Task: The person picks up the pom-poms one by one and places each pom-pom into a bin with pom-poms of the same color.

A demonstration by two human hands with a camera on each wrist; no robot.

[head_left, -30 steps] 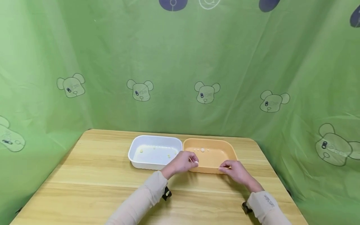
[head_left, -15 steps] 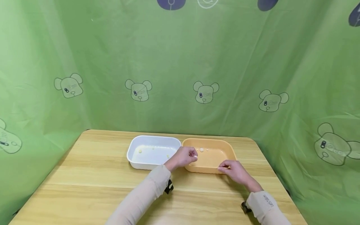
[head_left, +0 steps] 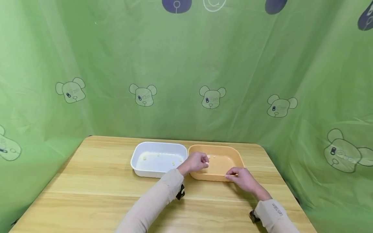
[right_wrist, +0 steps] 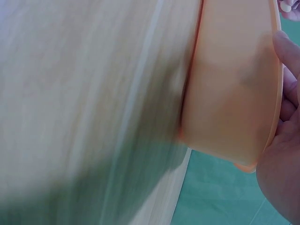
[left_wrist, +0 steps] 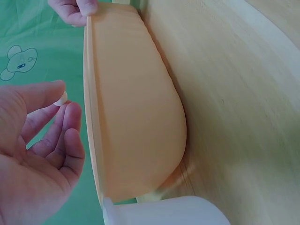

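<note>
My left hand (head_left: 196, 162) is over the left part of the orange bin (head_left: 222, 164). In the left wrist view, its thumb and index finger pinch a small white ball (left_wrist: 61, 99), while the other fingers curl loosely beneath. The right hand (head_left: 244, 178) grips the front rim of that bin toward its right end; the right wrist view shows the thumb (right_wrist: 286, 49) laid against the rim. A few small white pieces (head_left: 214, 156) lie on the bin floor, partly hidden behind my left hand.
A white bin (head_left: 157, 167) stands directly left of the orange one, with several small yellowish pieces (head_left: 144, 158) scattered in it. Both bins sit toward the far side of a wooden table (head_left: 96, 181). Green curtain (head_left: 175, 123) hangs behind and at the sides.
My left hand has moved from the orange bin's front rim inward and slightly right, still pinching the white ball. The right hand keeps its place on the rim.
</note>
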